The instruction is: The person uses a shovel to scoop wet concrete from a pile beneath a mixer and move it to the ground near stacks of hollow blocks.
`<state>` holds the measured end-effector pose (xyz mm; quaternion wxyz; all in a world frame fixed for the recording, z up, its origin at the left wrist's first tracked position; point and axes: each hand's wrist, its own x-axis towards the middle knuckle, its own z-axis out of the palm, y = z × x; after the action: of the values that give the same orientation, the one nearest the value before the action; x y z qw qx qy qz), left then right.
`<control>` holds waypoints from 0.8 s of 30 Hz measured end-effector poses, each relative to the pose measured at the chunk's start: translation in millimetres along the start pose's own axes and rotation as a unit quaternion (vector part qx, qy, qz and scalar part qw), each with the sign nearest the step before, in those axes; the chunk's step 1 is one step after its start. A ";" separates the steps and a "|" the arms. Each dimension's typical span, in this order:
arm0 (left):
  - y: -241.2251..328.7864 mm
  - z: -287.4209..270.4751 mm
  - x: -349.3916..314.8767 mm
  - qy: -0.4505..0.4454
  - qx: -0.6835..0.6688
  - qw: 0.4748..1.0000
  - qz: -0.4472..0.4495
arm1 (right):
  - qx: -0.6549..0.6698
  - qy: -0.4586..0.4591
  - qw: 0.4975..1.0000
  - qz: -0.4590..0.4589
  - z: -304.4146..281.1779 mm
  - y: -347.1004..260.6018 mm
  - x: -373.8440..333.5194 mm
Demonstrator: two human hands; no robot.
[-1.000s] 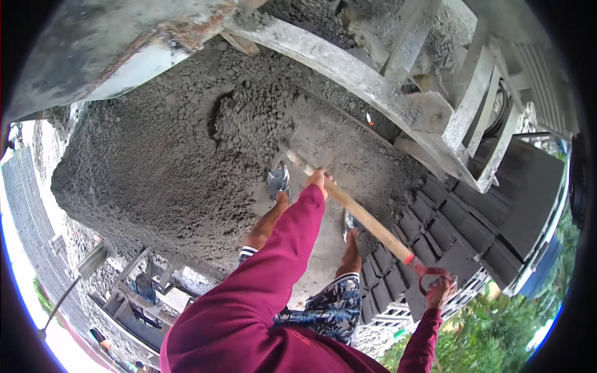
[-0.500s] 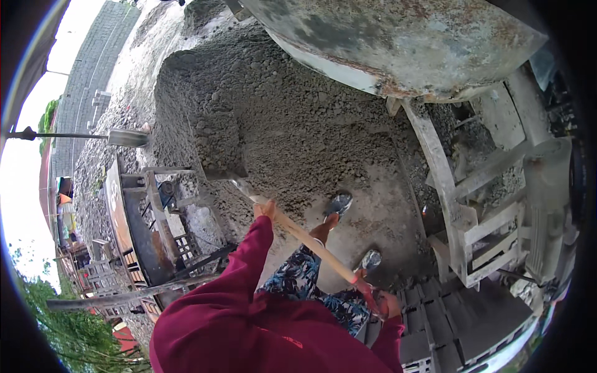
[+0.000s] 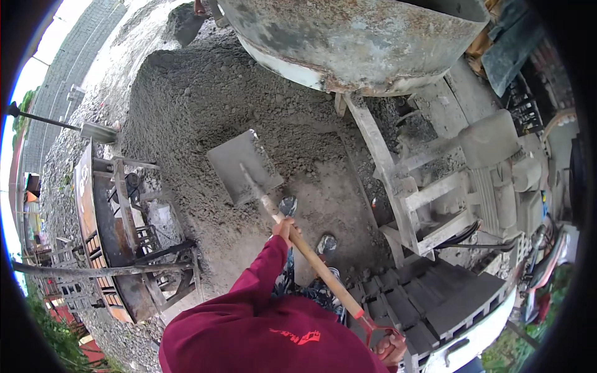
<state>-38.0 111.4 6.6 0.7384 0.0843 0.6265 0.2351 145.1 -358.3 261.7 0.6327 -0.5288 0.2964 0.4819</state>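
A shovel with a wooden shaft (image 3: 323, 271) and a red D-shaped grip lies across in front of me. My left hand (image 3: 286, 230) is wrapped round the lower shaft, not far above the socket. At the other end, my right hand (image 3: 390, 349) closes on the red grip. The wide grey blade (image 3: 244, 169) shows its flat face, with little material visible on it. It is over the near part of a heap of grey, damp-looking aggregate mix (image 3: 205, 99); whether it touches the heap I cannot tell. My feet are just below the blade.
A large rusty metal drum (image 3: 360, 46) overhangs the far side on a worn frame (image 3: 379, 161). Dark grey slabs (image 3: 435, 298) are stacked at the lower right. To the left stand a metal-and-wood frame (image 3: 124, 236) and a second shovel (image 3: 96, 132).
The shovel blade has come out of the heap and moved right, its face now exposed. My hands stay on shaft and grip. The view has shifted, bringing more of the right side into sight.
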 end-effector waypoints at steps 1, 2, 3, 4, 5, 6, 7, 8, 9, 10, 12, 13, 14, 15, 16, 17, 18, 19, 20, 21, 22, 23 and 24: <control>-23.7 27.1 -2.8 -0.002 0.016 1.000 -0.017 | 0.016 0.021 0.997 -0.068 -14.1 1.1 -16.1; -35.2 63.4 -5.7 -0.008 0.033 0.999 -0.031 | 0.014 0.033 0.996 -0.076 -24.9 1.7 -22.0; -36.2 87.5 0.0 -0.025 0.034 0.998 -0.056 | 0.158 -0.187 0.970 -0.008 -31.4 2.0 -19.1; -33.6 110.6 5.8 -0.040 0.034 0.995 -0.079 | 0.287 -0.395 0.870 0.062 -36.4 1.0 -15.1; -29.8 125.6 12.6 -0.050 0.038 0.996 -0.057 | 0.200 -0.195 0.960 -0.015 2.6 1.1 -14.4; -19.4 142.0 18.5 -0.057 0.042 0.995 -0.071 | 0.099 0.017 0.991 -0.092 79.0 -1.5 -16.2; -7.6 160.9 24.9 -0.064 0.033 0.995 -0.067 | 0.176 -0.012 0.981 -0.079 128.7 -2.9 3.6; -0.7 185.4 25.3 -0.081 0.025 0.994 -0.074 | 0.160 0.045 0.984 -0.056 190.3 -11.9 25.4; 13.6 199.4 30.6 -0.083 0.028 0.994 -0.072 | 0.157 0.030 0.984 -0.076 254.6 -15.7 59.6; 28.2 198.1 37.7 -0.113 0.026 0.990 -0.074 | 0.190 0.017 0.979 -0.076 308.4 -14.2 76.4; 70.9 216.8 48.1 -0.143 0.026 0.987 -0.070 | 0.226 -0.002 0.971 -0.074 372.3 -33.6 93.8; 80.6 235.3 37.5 -0.148 0.030 0.983 -0.101 | 0.222 -0.039 0.970 -0.091 387.1 -52.6 83.1; 89.1 250.8 23.6 -0.153 0.033 0.979 -0.131 | 0.216 -0.078 0.967 -0.110 401.6 -70.3 69.5; 97.1 259.9 13.7 -0.153 0.038 0.977 -0.140 | 0.219 -0.068 0.967 -0.112 417.8 -84.1 60.4; 111.4 275.3 10.0 -0.153 0.020 0.977 -0.145 | 0.224 -0.078 0.962 -0.136 438.6 -98.7 57.8; 120.0 290.4 5.2 -0.154 0.002 0.976 -0.152 | 0.229 -0.085 0.956 -0.161 454.7 -112.9 55.7; 129.6 302.8 -1.0 -0.184 0.024 0.973 -0.140 | 0.241 -0.090 0.950 -0.179 463.8 -123.9 53.7; 138.4 319.8 16.1 -0.197 0.033 0.969 -0.143 | 0.249 -0.088 0.945 -0.192 476.3 -129.1 71.6; 163.9 329.2 41.8 -0.191 0.029 0.975 -0.111 | 0.218 -0.142 0.946 -0.195 496.3 -129.6 98.1; 178.5 332.3 70.2 -0.182 0.019 0.979 -0.086 | 0.179 -0.190 0.945 -0.196 509.3 -130.1 124.3; 211.5 337.1 114.1 -0.231 0.022 0.966 -0.111 | 0.182 -0.230 0.928 -0.229 536.9 -122.3 158.0; 211.1 350.1 133.0 -0.235 -0.011 0.967 -0.100 | 0.192 -0.182 0.932 -0.250 553.7 -130.0 170.1; 190.8 371.5 137.3 -0.199 -0.017 0.973 -0.118 | 0.208 -0.145 0.931 -0.264 539.6 -140.2 183.3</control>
<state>288.7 403.8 39.6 0.8718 0.0423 0.4688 0.1357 267.9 214.6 296.3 0.8690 -0.3687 0.1449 0.2966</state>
